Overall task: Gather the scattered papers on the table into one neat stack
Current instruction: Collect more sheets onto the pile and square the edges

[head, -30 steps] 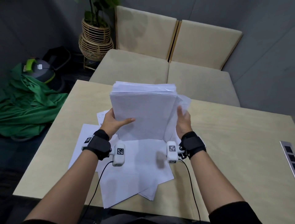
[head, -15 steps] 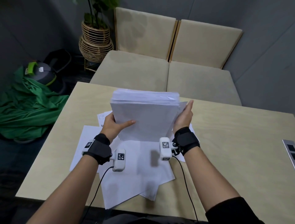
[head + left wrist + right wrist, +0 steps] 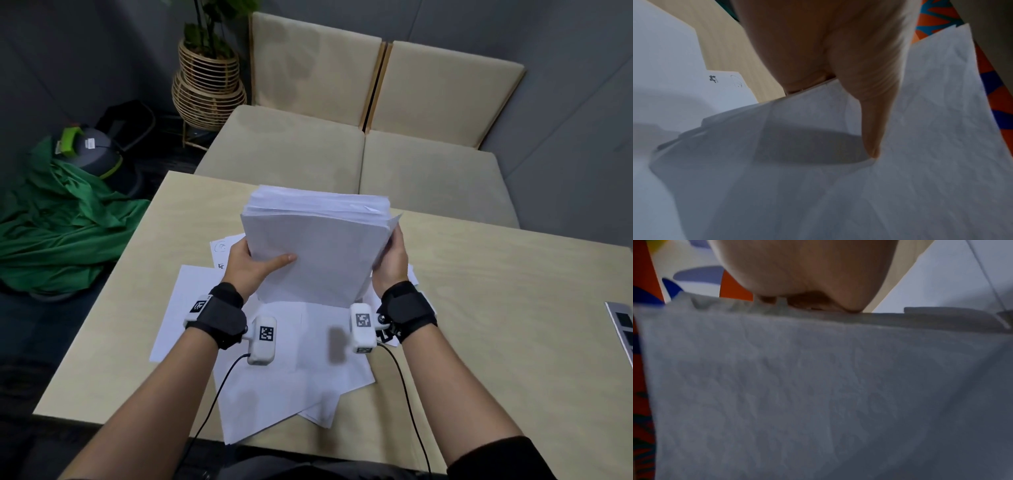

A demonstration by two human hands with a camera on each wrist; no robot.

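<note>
A thick stack of white papers (image 3: 318, 246) stands on its lower edge near the middle of the table, upright and tilted slightly toward me. My left hand (image 3: 251, 265) grips its left side, thumb lying across the front sheet (image 3: 920, 146). My right hand (image 3: 390, 263) holds the right side, fingers hidden behind the sheets. The stack's front face (image 3: 818, 394) fills the right wrist view. Several loose white sheets (image 3: 294, 373) lie spread on the table under and in front of the stack, one with small marks (image 3: 221, 251) at the back left.
The light wooden table (image 3: 496, 308) has a grey device (image 3: 621, 325) at its right edge. Two beige cushioned seats (image 3: 359, 161) stand behind it. A wicker plant pot (image 3: 207, 85), a grey canister (image 3: 92, 150) and green cloth (image 3: 61, 226) are on the floor at the left.
My right hand has closed in against the stack's right side and squared a protruding sheet into it. The stack stays upright in the same spot.
</note>
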